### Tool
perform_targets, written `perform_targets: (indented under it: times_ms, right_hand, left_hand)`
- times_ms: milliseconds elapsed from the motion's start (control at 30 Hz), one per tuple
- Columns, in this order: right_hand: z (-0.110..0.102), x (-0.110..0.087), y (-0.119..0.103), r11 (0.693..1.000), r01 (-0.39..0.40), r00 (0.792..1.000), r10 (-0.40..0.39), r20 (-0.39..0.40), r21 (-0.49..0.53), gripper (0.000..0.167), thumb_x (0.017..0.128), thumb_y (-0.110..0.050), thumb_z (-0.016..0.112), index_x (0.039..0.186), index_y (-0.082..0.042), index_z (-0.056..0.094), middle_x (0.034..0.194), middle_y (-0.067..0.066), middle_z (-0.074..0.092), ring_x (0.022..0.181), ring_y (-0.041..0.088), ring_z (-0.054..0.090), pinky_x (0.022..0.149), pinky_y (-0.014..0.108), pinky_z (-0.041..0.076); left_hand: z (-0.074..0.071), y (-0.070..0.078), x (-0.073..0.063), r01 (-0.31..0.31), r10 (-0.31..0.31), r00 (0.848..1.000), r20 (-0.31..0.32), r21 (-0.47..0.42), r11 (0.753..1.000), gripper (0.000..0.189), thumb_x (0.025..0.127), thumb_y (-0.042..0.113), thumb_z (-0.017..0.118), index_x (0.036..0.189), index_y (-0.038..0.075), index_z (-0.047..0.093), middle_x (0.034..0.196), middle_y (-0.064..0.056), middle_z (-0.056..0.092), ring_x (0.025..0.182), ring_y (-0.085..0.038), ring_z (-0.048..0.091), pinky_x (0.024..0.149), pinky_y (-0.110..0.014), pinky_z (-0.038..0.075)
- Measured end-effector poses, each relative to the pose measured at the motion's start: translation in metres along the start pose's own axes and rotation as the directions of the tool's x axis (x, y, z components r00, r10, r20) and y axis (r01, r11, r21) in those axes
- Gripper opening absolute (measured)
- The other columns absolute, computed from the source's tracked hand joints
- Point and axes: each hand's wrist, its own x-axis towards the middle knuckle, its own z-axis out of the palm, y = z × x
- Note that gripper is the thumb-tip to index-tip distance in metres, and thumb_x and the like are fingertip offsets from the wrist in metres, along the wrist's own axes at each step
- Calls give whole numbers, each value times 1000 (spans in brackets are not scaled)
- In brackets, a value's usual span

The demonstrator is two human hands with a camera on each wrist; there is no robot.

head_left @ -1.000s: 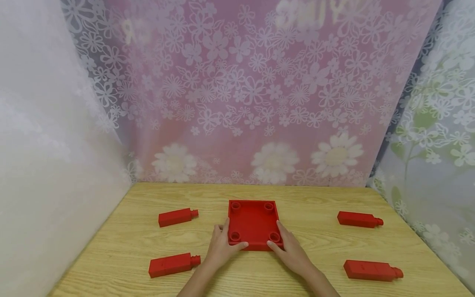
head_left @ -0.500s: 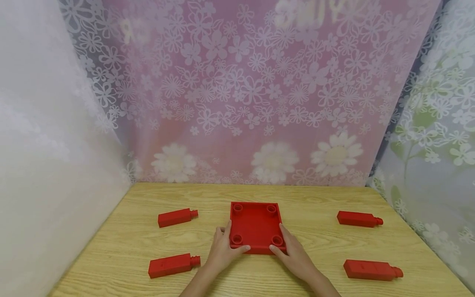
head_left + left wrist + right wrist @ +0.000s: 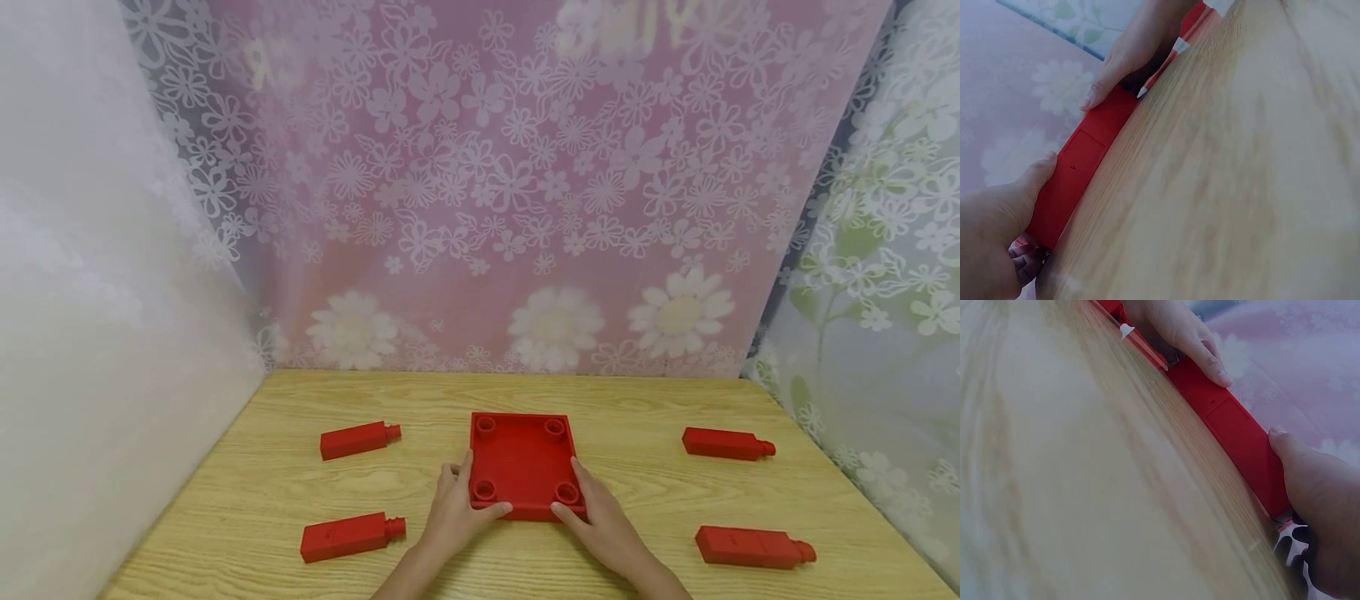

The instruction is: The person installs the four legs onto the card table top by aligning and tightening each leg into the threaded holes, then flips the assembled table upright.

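Note:
A red square tabletop piece (image 3: 521,462) lies in the middle of the wooden table (image 3: 247,483), raised rim up, with a round socket in each corner. My left hand (image 3: 453,515) grips its near left corner, thumb along the front wall and fingers along the left side. At the near right corner my right hand (image 3: 606,523) holds it the same way. Both wrist views show the front wall (image 3: 1085,150) between the two thumbs, its lower edge close along the wood. A small shallow rectangle (image 3: 1227,419) is marked on that wall.
On the left lie two red square legs with threaded ends, a far one (image 3: 352,440) and a near one (image 3: 345,537). Two matching legs, far (image 3: 722,443) and near (image 3: 746,547), lie on the right. A flowered curtain (image 3: 480,208) hangs behind the table.
Both hands have slid the red tabletop piece slightly right and toward me, keeping their grip on its near corners. The legs have stayed where they were.

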Motion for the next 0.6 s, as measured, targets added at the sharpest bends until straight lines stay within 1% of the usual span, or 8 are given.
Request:
perform_targets:
  times_ms: [333,600]
  right_hand:
    - [-4,-5,0,1000,-25,1000,25,18,-2,84,86,-54,54,145,-2,23,142,20,31,126,42,30,95,60,27]
    - [-6,-9,3,999,-39,999,39,20,-14,83,87,-53,53,145,-2,23,142,19,32,126,40,31,95,58,29]
  left_hand:
    - [3,4,-4,-2,2,1000,-1,1,1000,103,71,58,69,140,-6,28,111,-16,37,92,-23,43,73,-37,43]
    - [7,9,-7,17,-17,1000,4,-11,1000,103,71,58,70,141,-5,28,106,-11,37,89,-20,41,72,-33,43]
